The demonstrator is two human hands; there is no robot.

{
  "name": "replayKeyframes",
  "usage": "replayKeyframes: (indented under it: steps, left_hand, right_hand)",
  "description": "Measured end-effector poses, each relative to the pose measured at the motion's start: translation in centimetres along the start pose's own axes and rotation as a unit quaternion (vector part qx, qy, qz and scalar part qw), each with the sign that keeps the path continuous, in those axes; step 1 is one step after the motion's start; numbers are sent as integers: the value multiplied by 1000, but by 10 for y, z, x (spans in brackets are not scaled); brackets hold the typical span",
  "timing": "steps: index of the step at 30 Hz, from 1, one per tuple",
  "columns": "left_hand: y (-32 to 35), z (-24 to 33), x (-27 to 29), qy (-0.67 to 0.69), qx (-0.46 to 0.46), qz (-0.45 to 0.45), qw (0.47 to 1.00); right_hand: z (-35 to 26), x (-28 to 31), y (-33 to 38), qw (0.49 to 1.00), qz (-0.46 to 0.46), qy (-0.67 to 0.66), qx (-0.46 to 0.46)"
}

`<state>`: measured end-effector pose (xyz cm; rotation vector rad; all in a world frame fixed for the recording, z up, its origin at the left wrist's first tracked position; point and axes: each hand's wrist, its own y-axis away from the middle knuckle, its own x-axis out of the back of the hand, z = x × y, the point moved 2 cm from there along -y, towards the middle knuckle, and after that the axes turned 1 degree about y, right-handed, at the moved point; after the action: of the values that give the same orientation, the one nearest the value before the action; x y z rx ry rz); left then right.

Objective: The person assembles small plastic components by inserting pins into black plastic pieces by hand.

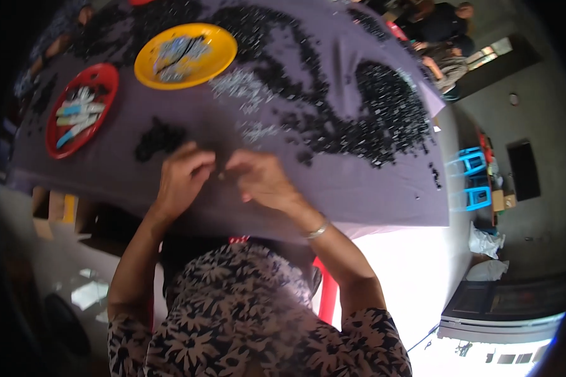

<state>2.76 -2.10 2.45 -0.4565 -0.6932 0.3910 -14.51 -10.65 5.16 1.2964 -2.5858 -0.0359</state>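
My left hand [183, 178] and my right hand [263, 179] are raised close together over the near part of the purple cloth. Both have thumb and fingers drawn into a pinch, with a narrow gap between the two. A tiny pale speck shows by the right fingertips; what either hand holds is too small to name. Just beyond the left hand lies a small heap of black pieces [160, 138]. Past the right hand are scattered small clear pieces [258, 131], with a wide spread of small black parts [383, 119] to the right.
A yellow plate [146, 74] of clear pieces stands at the back. At left, a red plate [112, 94] holds white and blue stick-shaped items. Cardboard boxes [63, 210] sit below the left edge. Other people [443, 28] are at the far side. Blue stools [475, 162] stand at right.
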Motion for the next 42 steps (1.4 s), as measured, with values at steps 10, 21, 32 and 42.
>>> replayKeyframes:
  steps: [10,21,32,42]
  left_hand:
    - [-9,-25,25,-228,42,182,956]
    - [9,11,-18,50,11,62,997]
    - [9,6,-19,53,62,-5,997]
    - [12,18,-18,116,88,-42,988]
  right_hand:
    - [34,45,78,944,196,238,116]
    - [36,109,47,900,278,321,97]
    - [24,101,-9,751,136,598,244]
    - [1,34,7,894,105,351,259]
